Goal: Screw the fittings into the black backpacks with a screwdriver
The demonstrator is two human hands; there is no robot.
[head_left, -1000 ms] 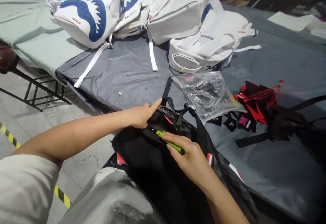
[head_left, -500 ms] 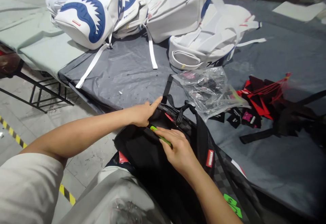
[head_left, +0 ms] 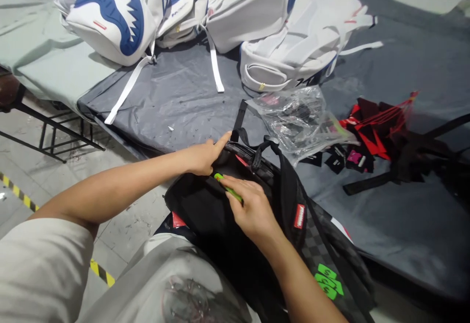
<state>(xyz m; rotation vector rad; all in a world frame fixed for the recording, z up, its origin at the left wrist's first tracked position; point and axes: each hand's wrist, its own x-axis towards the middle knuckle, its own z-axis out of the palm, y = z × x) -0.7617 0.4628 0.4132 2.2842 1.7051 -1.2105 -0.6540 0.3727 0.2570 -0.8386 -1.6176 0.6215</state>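
A black backpack (head_left: 205, 200) with a checkered side rests against my body and the table edge, its main opening turned up. My left hand (head_left: 207, 157) grips the rim of that opening, index finger stretched along it, the other fingers partly hidden. In my right hand (head_left: 253, 208) is a slim green-handled tool (head_left: 230, 191) with an orange spot, its tip close to my left fingers inside the opening. What the tip touches cannot be made out. A red label (head_left: 299, 216) sits on the shoulder strap, and green patches (head_left: 329, 281) mark the bag's side.
White backpacks (head_left: 110, 14) with blue shark-mouth prints stand along the back of the grey-covered table (head_left: 176, 103). A clear plastic bag (head_left: 293, 122), red and black tags (head_left: 370, 132) and black straps (head_left: 414, 166) lie to the right. A black metal frame (head_left: 51, 132) stands at left.
The view has tipped down slightly, so things on the table sit higher in the picture. Both hands keep their hold on the backpack and the green tool, with little movement between them.
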